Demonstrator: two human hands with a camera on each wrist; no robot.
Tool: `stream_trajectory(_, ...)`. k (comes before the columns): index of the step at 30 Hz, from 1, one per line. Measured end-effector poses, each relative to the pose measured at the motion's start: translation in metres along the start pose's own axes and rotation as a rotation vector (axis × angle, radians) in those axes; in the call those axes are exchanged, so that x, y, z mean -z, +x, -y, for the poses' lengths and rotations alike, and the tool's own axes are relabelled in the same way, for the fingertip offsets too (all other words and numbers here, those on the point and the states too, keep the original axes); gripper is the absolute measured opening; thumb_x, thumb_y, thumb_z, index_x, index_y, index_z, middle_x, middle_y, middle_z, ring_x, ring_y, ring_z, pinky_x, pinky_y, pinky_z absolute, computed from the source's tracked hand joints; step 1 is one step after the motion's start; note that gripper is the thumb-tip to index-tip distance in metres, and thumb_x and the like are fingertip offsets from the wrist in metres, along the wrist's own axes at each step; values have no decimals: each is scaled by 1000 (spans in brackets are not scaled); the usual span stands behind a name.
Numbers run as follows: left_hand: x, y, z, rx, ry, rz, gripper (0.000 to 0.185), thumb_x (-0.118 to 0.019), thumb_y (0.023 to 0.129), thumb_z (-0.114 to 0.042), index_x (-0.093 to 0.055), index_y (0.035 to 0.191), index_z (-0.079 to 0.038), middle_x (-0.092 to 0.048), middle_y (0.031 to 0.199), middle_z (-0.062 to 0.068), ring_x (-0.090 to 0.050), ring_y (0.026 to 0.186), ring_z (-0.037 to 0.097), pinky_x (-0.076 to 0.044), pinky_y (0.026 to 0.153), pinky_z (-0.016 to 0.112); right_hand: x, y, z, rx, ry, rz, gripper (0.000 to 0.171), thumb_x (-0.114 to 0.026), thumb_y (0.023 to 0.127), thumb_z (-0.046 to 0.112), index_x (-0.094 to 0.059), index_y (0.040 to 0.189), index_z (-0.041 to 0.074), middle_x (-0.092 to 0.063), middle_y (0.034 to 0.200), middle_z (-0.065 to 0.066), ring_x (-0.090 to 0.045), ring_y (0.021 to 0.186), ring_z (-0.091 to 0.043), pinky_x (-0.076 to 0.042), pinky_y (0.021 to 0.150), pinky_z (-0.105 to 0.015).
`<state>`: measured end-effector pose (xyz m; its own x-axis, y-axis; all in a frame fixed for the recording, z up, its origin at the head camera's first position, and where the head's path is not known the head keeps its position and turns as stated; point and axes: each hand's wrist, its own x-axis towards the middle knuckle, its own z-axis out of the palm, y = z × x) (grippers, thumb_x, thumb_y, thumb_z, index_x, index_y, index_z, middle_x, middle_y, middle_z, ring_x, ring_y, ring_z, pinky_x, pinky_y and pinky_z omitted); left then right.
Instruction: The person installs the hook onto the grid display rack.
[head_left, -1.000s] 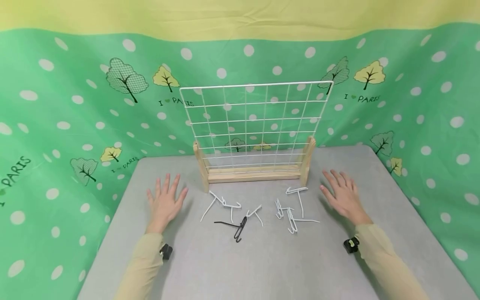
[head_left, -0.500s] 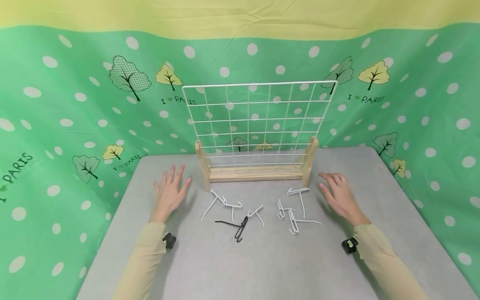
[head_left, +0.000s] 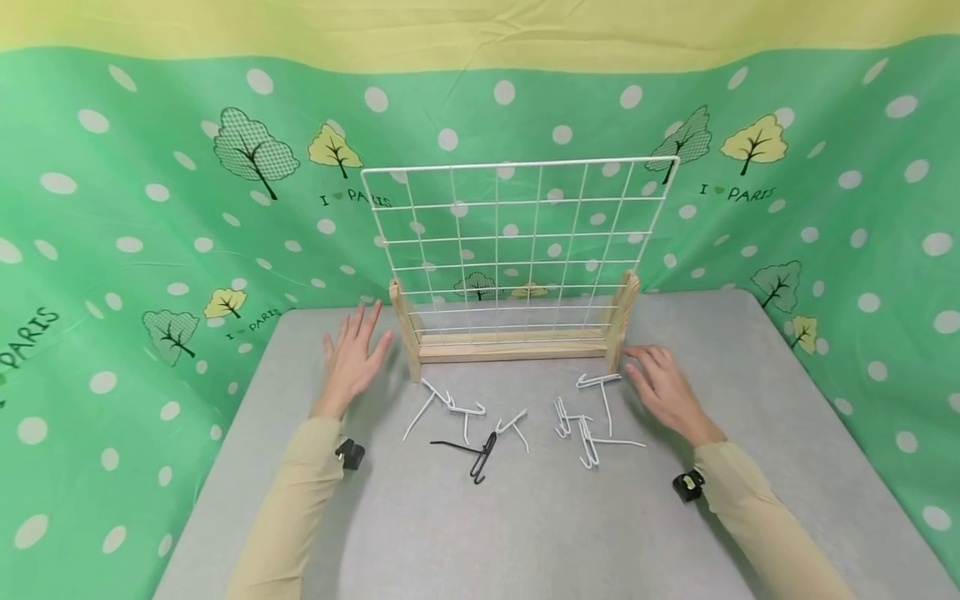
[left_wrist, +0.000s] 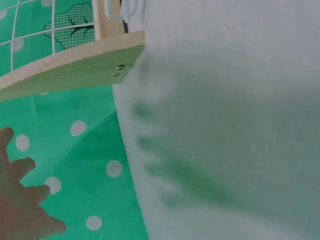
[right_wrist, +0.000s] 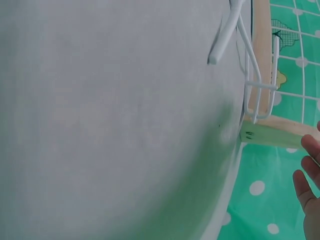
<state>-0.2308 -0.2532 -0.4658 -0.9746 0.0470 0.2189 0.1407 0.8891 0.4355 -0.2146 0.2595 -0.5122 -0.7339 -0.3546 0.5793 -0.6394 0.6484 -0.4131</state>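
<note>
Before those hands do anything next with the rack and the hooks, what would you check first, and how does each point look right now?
1. Grid rack upright in its wooden base: ok.
2. Left hand free, fingers straight, holding nothing, just left of the base: ok.
3. Right hand free, holding nothing, beside the base's right post: ok.
4. White hooks within reach between the hands: ok, though some lie overlapped.
5. Black hook lying apart from the white ones: not ok, its end touches a white hook.
6. Grid wires free of hooks: ok, none hang there.
</note>
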Motion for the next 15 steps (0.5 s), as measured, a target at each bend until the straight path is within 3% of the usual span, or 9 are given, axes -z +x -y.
stream_trajectory(9, 9, 15, -11, -29, -100, -44, 64, -35, 102, -49, -14, 157, -23, -14, 159, 15, -13, 141, 44, 1, 111, 66, -8, 5, 4, 31, 37, 42, 25, -52, 95, -1, -61, 117, -6, -60, 112, -22, -53, 106, -40, -41, 94, -56)
stream_trajectory(15, 15, 23, -18, -100, -200, -91, 65, -40, 102, -46, -17, 156, -19, -16, 158, 14, -17, 142, 40, -9, 112, 65, -13, 5, 4, 11, 65, 90, 27, -54, 95, -1, -60, 120, -4, -61, 113, -19, -57, 106, -39, -45, 93, -56)
